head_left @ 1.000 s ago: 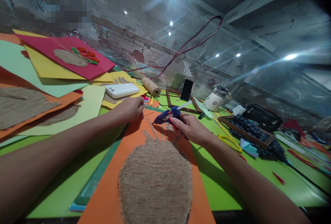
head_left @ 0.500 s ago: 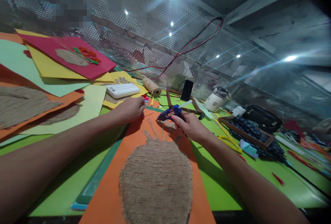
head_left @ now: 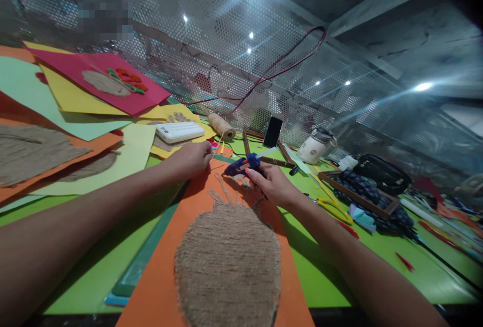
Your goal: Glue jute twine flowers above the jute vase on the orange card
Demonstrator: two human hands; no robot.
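Note:
My right hand (head_left: 273, 183) is wrapped round a blue hot glue gun (head_left: 243, 165), with a whitish glue stick (head_left: 266, 153) poking from its back. The gun's nozzle points left, close above an orange sheet (head_left: 154, 276). On that sheet lies a large rounded shape covered in rows of brown twine (head_left: 228, 261), topped by thin twine loops (head_left: 222, 188). My left hand (head_left: 194, 160) is closed in a pinch at the sheet's far left edge. A strand of twine (head_left: 219, 147) runs from the spool (head_left: 222, 127) down to its fingertips, which are partly hidden.
A white power bank (head_left: 180, 132) and stacked coloured papers (head_left: 139, 88) lie to the left. Beyond are a phone (head_left: 272, 132), a wooden frame (head_left: 287, 156) and a white bottle (head_left: 315, 146). Yellow-handled scissors (head_left: 335, 210), another frame (head_left: 358, 193) and a black bag (head_left: 381, 173) sit right.
My right hand has shifted the glue gun slightly left, bringing its nozzle nearer to my left fingertips. My left hand stays in place.

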